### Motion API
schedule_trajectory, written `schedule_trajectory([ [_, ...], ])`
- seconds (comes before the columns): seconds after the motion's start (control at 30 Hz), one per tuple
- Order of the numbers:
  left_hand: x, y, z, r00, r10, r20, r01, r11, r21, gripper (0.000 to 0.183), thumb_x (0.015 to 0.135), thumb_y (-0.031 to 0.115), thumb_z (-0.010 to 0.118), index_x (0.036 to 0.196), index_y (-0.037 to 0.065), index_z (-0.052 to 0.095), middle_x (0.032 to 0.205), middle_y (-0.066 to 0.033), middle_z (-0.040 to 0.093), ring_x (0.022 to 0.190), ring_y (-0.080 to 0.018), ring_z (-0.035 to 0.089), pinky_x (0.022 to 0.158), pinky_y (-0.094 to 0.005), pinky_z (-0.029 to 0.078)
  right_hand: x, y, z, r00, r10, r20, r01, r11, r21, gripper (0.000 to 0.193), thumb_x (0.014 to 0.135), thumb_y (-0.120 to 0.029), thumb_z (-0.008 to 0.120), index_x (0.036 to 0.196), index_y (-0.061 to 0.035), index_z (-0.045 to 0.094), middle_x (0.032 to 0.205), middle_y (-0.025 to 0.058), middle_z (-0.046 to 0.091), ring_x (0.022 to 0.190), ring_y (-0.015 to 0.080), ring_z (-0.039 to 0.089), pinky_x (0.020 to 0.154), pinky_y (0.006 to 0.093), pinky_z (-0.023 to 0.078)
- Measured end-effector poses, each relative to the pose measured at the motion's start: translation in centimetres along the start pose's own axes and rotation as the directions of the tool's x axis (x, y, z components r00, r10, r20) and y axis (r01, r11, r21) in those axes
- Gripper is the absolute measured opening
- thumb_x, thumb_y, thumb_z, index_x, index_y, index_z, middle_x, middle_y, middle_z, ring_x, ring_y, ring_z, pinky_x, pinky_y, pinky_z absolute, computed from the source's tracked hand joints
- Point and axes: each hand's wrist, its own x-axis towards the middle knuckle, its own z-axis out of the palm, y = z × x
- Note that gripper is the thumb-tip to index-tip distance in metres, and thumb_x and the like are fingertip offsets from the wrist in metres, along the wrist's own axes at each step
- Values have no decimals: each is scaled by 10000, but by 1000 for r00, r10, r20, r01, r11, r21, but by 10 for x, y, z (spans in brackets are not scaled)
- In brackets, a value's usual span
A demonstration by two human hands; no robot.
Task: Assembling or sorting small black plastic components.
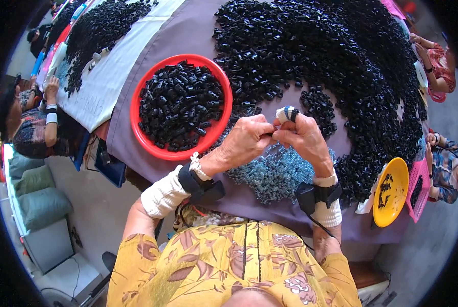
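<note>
My left hand [243,139] and my right hand [304,139] meet above the near part of the table, thumbs and fingertips pinched together. Whatever lies between the fingertips is too small and covered to make out. A white-and-blue wrap with a black band [287,114] is on a finger of my right hand. Just below both hands spreads a pile of small pale-blue, spring-like pieces [277,176]. Beside my left hand stands a round red basin [229,97] full of short black plastic pieces [180,102].
A large heap of the same black pieces [316,46] covers the far and right table. At the right edge are a yellow plate [402,192] and a pink basket [424,171]. People sit at left [37,128] and right [446,163]. Another white-covered table [111,66] stands left.
</note>
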Motion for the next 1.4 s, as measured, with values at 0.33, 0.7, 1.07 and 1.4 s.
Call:
schedule_trajectory([
  [0.33, -1, 2, -4, 998, -69, -7, 68, 993, -100, 205, 747, 64, 684, 948, 22, 677, 754, -64, 593, 652, -138, 565, 576, -268, 451, 3, 0, -2, 999, -42, 10, 42, 999, 24, 172, 766, -19, 650, 924, 9, 587, 709, 34, 626, 619, 68, 574, 531, 225, 472],
  [0.7, -3, -7, -15, 965, -253, -71, 217, 919, -329, 181, 793, 35, 653, 967, -11, 669, 809, -23, 590, 670, -74, 551, 584, -207, 456, 18, -1, 1, 997, -62, 38, 53, 980, 190, 166, 800, -70, 650, 940, 3, 598, 717, 28, 632, 602, 66, 561, 540, 215, 468],
  [1.07, -7, -17, -48, 876, -461, -143, 296, 748, -594, 208, 837, 79, 632, 1022, -16, 641, 774, -22, 632, 652, -57, 557, 610, -192, 473, 76, 29, 13, 981, -174, -89, 87, 796, -599, 166, 747, -150, 644, 796, 8, 626, 764, 197, 629, 758, 366, 609, 660, 435, 484],
  [1.4, 0, -17, -39, 861, -507, -37, 350, 643, -681, 229, 855, 129, 626, 1029, -19, 627, 818, -40, 644, 693, -82, 596, 633, -212, 500, 56, 10, 5, 971, -231, -65, 168, 848, -502, 161, 740, -134, 673, 811, 4, 630, 706, 161, 627, 654, 306, 629, 580, 370, 484],
])
